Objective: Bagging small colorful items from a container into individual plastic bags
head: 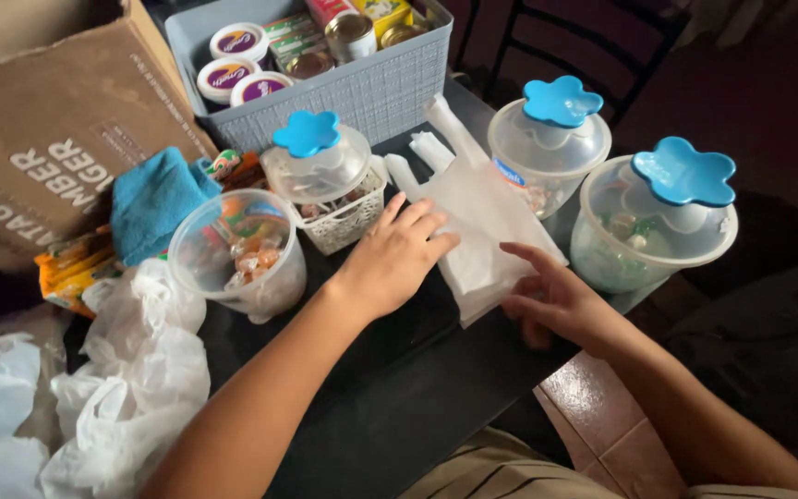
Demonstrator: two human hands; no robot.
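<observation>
Striped clothing point(501, 471): showing at the bottom edge, nearest the camera, just below the dark tabletop point(390, 388).
Left hand point(392, 259): lying palm down, fingers point(417, 222) spread loosely and holding nothing, tips pressing on the left edge of a flattened white plastic bag point(482, 231).
Right hand point(556, 300): resting at the bag's lower right corner, fingers point(524, 251) reaching onto the plastic, not gripping it.
White plastic bag: lying flat on the tabletop between both hands, its handles pointing away toward a grey basket point(362, 88).
Open clear tub point(237, 254): sitting left of the left hand, holding wrapped sweets.
Small white basket point(348, 217): standing just beyond the left hand, carrying a clear lid with a blue flower knob point(307, 134).
Two lidded clear jars point(593, 185): standing right of the bag, each with a blue flower knob.
Crumpled white bags point(131, 379): lying at the lower left.
Blue cloth point(154, 199): resting against a cardboard box point(39, 129).
</observation>
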